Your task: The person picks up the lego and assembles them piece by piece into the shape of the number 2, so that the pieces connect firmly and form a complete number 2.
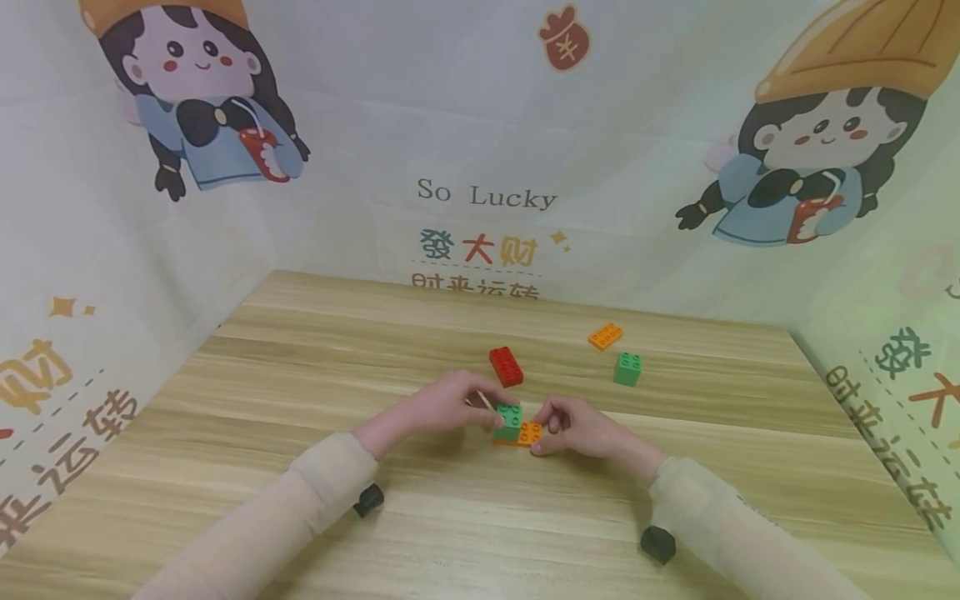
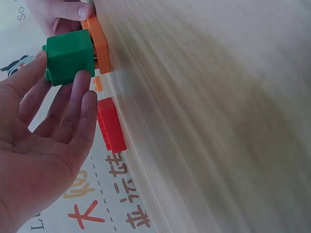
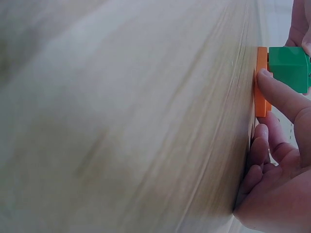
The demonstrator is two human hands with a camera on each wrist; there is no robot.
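Note:
My left hand (image 1: 456, 398) pinches a green toy building brick (image 2: 70, 57) between thumb and fingers. This brick stands over the left half of a flat orange brick (image 1: 530, 434), its underside right at the studs, with a thin gap between the two in the right wrist view. Two rows of studs on the orange brick's right half stay uncovered. My right hand (image 1: 581, 427) grips that right end, thumb (image 3: 272, 85) along the near side and a finger behind. The orange brick lies flat on the wooden table (image 1: 450, 533).
Beyond my left hand lies a red brick (image 1: 506, 367), studs up. Farther back on the right are a second flat orange brick (image 1: 606, 336) and another green brick (image 1: 627, 369). Printed cloth (image 1: 480, 125) hangs around the table's back and sides. Black devices (image 1: 658, 545) sit under both wrists.

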